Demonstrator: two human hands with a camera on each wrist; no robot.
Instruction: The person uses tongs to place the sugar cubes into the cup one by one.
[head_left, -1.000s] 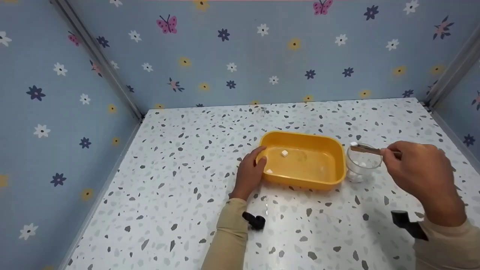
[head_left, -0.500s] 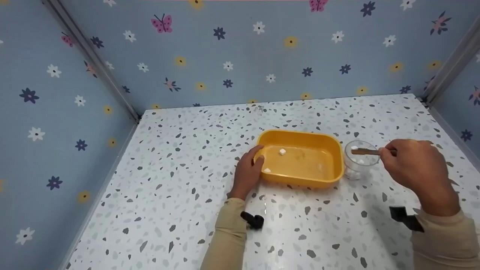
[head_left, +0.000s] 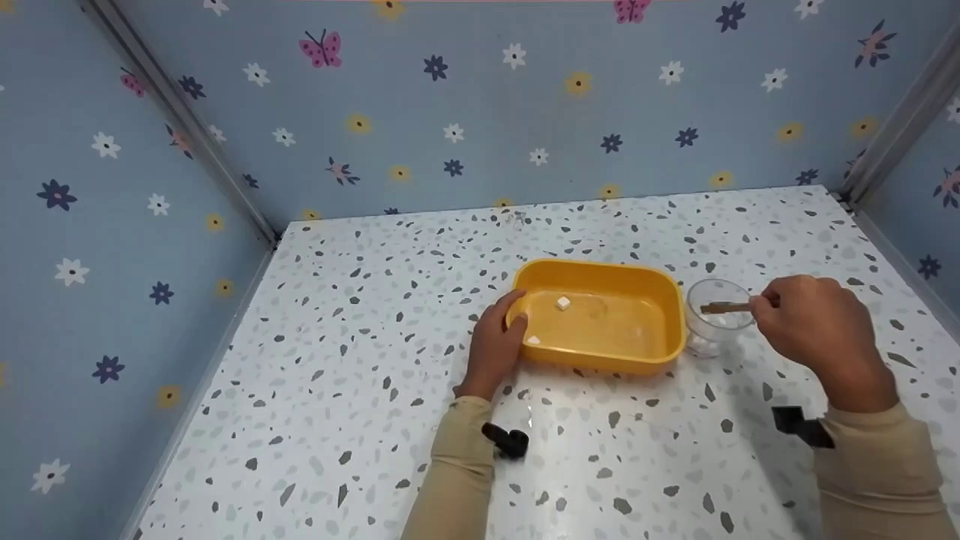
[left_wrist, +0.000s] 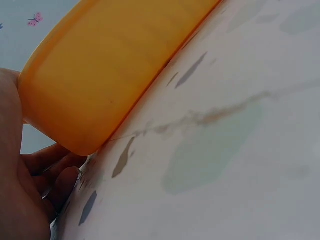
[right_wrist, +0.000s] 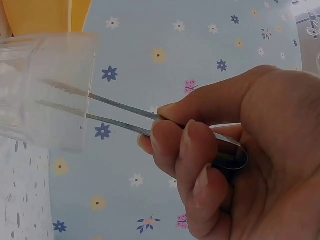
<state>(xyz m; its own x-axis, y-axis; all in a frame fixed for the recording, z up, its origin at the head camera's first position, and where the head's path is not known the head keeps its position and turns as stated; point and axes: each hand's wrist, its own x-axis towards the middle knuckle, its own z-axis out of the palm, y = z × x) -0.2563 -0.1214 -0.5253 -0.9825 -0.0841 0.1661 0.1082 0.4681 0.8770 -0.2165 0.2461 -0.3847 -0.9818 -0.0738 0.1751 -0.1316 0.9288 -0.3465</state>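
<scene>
My left hand grips the left end of a yellow plastic tub, also seen from outside in the left wrist view. Two small white pieces lie in the tub: a cube and a second piece by the near wall. Beside the tub's right end stands a clear cup with white pieces low inside. In my right hand I pinch small metal tongs. Their serrated tips stand apart within the cup's mouth, and I see nothing between them through its cloudy wall.
All this stands on a white speckled tabletop. Blue flowered panels rise along the back and both sides. Black wrist mounts are strapped over both tan sleeves.
The tongs held a white cube over the cup's rim; now the cube is gone from their tips, which are inside the mouth. My left hand keeps its hold on the tub.
</scene>
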